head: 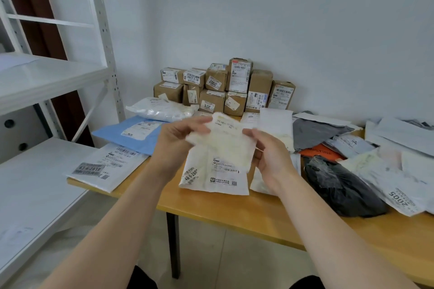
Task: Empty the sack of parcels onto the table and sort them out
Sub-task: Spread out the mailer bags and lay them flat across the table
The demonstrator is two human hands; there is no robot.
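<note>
Above the wooden table point(234, 213) I hold up a small cream padded mailer point(225, 143), blurred by motion. My left hand point(178, 145) grips its left edge and my right hand point(270, 155) grips its right edge. Under it on the table lies a white mailer point(211, 178) with a printed label. Several brown cardboard boxes point(225, 87) are stacked against the wall at the back. To the left lie a blue mailer point(131, 134), a white bag point(159, 108) and a white mailer point(105, 166) overhanging the table edge. No sack is in view.
A heap of grey, black point(342, 190), orange point(321, 151) and white parcels covers the right side of the table. A white metal shelving rack point(47, 77) stands close on the left. The floor shows below the table's front edge.
</note>
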